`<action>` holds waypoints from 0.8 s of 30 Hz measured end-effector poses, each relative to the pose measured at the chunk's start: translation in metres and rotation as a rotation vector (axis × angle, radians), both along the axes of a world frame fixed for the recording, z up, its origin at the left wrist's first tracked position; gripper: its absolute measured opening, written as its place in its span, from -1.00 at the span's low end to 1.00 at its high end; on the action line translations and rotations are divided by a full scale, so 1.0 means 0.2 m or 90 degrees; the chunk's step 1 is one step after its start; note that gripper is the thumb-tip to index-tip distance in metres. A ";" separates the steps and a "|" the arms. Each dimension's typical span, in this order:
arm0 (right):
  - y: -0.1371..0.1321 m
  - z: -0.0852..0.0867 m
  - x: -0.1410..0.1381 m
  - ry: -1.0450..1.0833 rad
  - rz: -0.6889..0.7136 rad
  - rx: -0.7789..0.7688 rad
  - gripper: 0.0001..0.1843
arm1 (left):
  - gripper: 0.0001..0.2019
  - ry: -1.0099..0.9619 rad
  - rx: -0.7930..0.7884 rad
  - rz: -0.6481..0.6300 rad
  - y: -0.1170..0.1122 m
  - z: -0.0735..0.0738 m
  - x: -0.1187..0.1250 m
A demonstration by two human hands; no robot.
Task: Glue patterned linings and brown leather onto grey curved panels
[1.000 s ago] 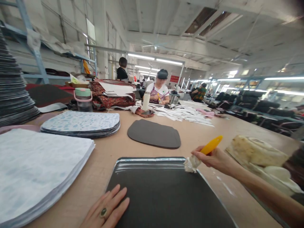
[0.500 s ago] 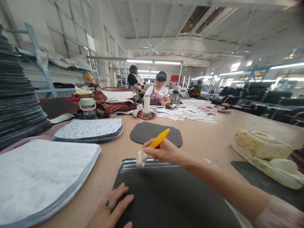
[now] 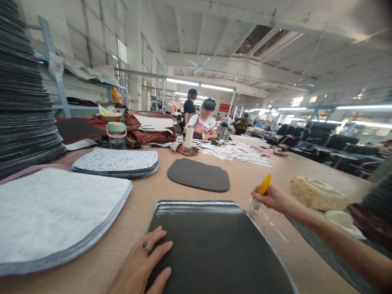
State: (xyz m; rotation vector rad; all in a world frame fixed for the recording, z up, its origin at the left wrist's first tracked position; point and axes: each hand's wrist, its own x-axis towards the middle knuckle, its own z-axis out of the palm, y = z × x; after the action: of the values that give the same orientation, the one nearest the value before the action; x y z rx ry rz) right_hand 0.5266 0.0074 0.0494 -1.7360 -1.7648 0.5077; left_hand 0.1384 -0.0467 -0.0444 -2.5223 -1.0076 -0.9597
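My left hand (image 3: 145, 261), with a ring on one finger, lies with fingers spread on the left side of a dark grey sheet (image 3: 214, 249). White wet-looking streaks run along that sheet's far edge. In my right hand (image 3: 272, 198) is a brush with a yellow handle (image 3: 264, 184), held in a closed grip. Its pale bristles (image 3: 255, 205) are beside the sheet's far right corner, over the table; whether they touch it I cannot tell. Beyond the sheet lies a smaller dark grey piece (image 3: 198, 174).
Stacks of blue-patterned sheets (image 3: 61, 216) (image 3: 116, 160) lie at left, near a tall pile of dark sheets (image 3: 24, 90). A lidded jar (image 3: 116, 136) stands behind. At right is a crusted yellowish container (image 3: 318, 192). Across the table (image 3: 269, 163) sits a person (image 3: 202, 122) behind white strips (image 3: 235, 152).
My right hand has moved the brush rightward from the sheet's far left edge to past its far right corner. My left hand stays on the sheet. The view has shifted slightly.
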 end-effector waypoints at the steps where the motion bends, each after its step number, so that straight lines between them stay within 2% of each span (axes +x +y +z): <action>1: -0.04 0.02 0.02 -0.007 -0.012 0.013 -0.79 | -0.68 -0.005 -0.024 0.003 -0.01 0.01 0.00; 4: -0.17 0.09 -0.06 -0.008 -0.031 0.053 -0.72 | -0.69 -0.048 -0.127 0.028 -0.06 0.05 -0.02; 7: -0.31 0.13 -0.25 0.043 -0.017 0.050 -0.62 | -0.71 -0.106 -0.251 0.024 -0.09 0.12 -0.04; 10: -0.46 0.12 -0.48 0.132 0.046 0.004 -0.59 | -0.72 -0.126 -0.382 -0.032 -0.10 0.16 -0.07; 12: -0.55 0.09 -0.64 0.172 0.103 -0.028 -0.61 | -0.73 -0.138 -0.435 -0.083 -0.09 0.16 -0.08; 15: -0.62 0.04 -0.86 0.210 0.210 -0.047 -0.70 | -0.74 -0.162 -0.462 -0.132 -0.07 0.14 -0.10; 18: -0.63 0.01 -1.03 0.221 0.299 -0.007 -0.77 | -0.74 -0.171 -0.465 -0.152 -0.07 0.13 -0.10; 21: -0.62 0.00 -1.09 0.145 0.338 0.008 -0.76 | -0.74 -0.174 -0.466 -0.165 -0.07 0.13 -0.10; 24: -0.65 -0.02 -1.05 0.072 0.318 -0.032 -0.77 | -0.75 -0.184 -0.462 -0.149 -0.07 0.12 -0.10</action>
State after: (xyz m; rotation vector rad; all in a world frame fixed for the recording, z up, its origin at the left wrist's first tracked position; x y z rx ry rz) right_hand 0.3156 -0.1232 0.0450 -1.2581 -2.1166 0.8456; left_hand 0.1183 -0.0613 -0.0199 -3.2105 -1.3630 -1.2210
